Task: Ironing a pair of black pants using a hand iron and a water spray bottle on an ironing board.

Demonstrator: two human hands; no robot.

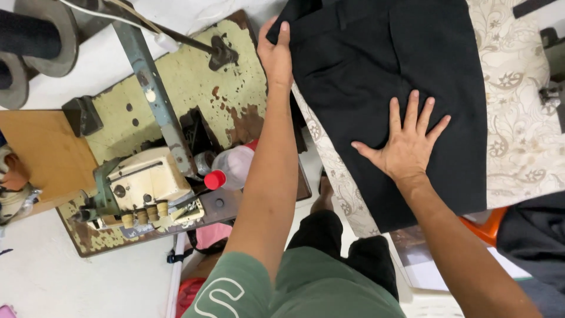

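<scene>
I see left hand (275, 56) gripping black trousers (388, 76) at far-left edge, holding them taut | right hand (406, 144) spread wide, flat, pinning cloth | patterned ironing pad (518, 118) beneath | overlock machine (147, 188) left.

the right hand (407, 141) lies flat, fingers spread, pressing on the black garment (400, 76), which rests on a cream patterned cloth (518, 118). the left hand (275, 54) grips the garment's edge, fingers tucked under the fabric and thumb on top, up and away from the flat palm. beyond that gripping hand stands a worn sewing machine table (235, 88), with a cream sewing machine (144, 188) and a red-capped plastic bottle (232, 168) beside the forearm.
</scene>
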